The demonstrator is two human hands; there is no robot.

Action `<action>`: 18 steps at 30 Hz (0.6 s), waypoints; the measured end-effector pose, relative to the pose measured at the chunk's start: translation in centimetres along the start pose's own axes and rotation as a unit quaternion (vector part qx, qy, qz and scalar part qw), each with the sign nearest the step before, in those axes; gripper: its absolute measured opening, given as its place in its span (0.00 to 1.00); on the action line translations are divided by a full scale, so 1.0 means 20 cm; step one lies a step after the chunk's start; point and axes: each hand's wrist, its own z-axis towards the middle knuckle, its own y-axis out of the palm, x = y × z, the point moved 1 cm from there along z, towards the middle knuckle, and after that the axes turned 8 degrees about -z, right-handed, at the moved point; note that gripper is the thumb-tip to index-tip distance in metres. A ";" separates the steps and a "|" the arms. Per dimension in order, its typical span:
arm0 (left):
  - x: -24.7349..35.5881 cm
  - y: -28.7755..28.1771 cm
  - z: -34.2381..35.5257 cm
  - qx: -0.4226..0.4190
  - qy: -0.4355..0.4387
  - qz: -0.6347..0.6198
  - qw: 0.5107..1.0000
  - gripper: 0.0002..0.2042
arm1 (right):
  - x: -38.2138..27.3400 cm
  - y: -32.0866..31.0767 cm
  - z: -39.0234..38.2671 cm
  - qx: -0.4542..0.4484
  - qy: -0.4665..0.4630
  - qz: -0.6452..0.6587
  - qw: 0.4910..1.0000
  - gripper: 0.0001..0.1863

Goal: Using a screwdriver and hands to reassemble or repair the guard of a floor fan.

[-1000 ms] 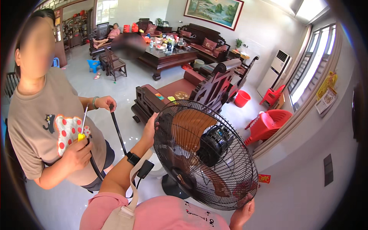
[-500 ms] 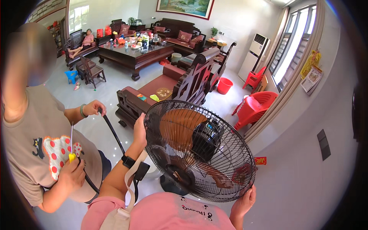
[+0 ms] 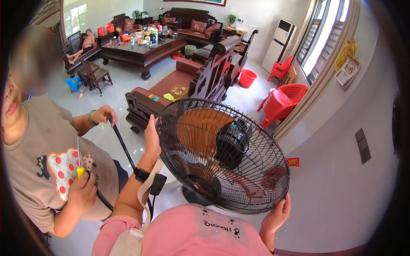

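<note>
My left hand (image 3: 151,136) is closed on the left rim of a large black wire fan cage (image 3: 265,145), and my right hand (image 3: 276,215) grips its lower right rim. Inside are a brown blade (image 3: 200,128) and the black motor housing (image 3: 232,145); a dark base (image 3: 192,196) shows below. Left of me a person in a taupe T-shirt (image 3: 30,128) holds a yellow-handled screwdriver (image 3: 80,171) and a black cable (image 3: 102,198) in one hand (image 3: 83,192). Their other hand (image 3: 102,114) holds the upper end of a black rod or cable (image 3: 124,145), near my left forearm.
A wooden armchair (image 3: 168,83) stands behind the fan, with a low table (image 3: 128,55) and a seated person (image 3: 87,42) farther back. Stacked red chairs (image 3: 282,102), a red bucket (image 3: 247,78) and an air conditioner (image 3: 275,42) are at right, beside the window and wall (image 3: 324,187).
The fan and my hands sit a little higher in the picture, my right hand slightly farther right. The room has shifted upward in view. The other person still holds screwdriver and cable.
</note>
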 end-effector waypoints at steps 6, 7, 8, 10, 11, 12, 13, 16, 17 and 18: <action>0.03 0.04 -0.08 0.027 0.001 0.003 1.000 0.27 | -0.01 -0.06 -0.05 0.007 0.014 -0.001 1.000 0.12; 0.01 0.02 -0.07 0.020 0.004 -0.001 1.000 0.27 | 0.01 -0.07 -0.05 0.007 0.018 -0.007 1.000 0.10; 0.01 0.01 -0.07 0.012 0.008 -0.004 1.000 0.28 | 0.01 -0.08 -0.05 0.008 0.018 -0.006 1.000 0.10; 0.02 0.02 -0.08 0.010 0.003 -0.004 1.000 0.28 | 0.03 -0.10 -0.05 0.027 0.035 -0.042 0.998 0.06; 0.02 0.02 -0.08 0.011 0.000 -0.005 1.000 0.28 | 0.02 -0.11 -0.05 0.029 0.038 -0.042 0.998 0.06; 0.02 0.00 -0.09 0.011 -0.001 -0.001 1.000 0.28 | 0.01 -0.11 -0.06 0.020 0.041 -0.052 0.998 0.06; 0.02 -0.01 -0.09 0.000 -0.005 -0.006 1.000 0.28 | -0.01 -0.11 -0.06 0.012 0.044 -0.062 0.997 0.05; 0.04 0.00 -0.11 -0.004 -0.012 -0.010 1.000 0.29 | -0.04 -0.09 -0.05 0.020 0.046 -0.087 0.995 0.04; 0.06 0.02 -0.12 0.002 -0.014 -0.013 1.000 0.29 | -0.03 -0.09 -0.05 0.020 0.048 -0.087 0.995 0.04; 0.07 0.02 -0.13 0.004 -0.015 -0.010 1.000 0.29 | -0.03 -0.09 -0.05 0.016 0.038 -0.070 0.997 0.04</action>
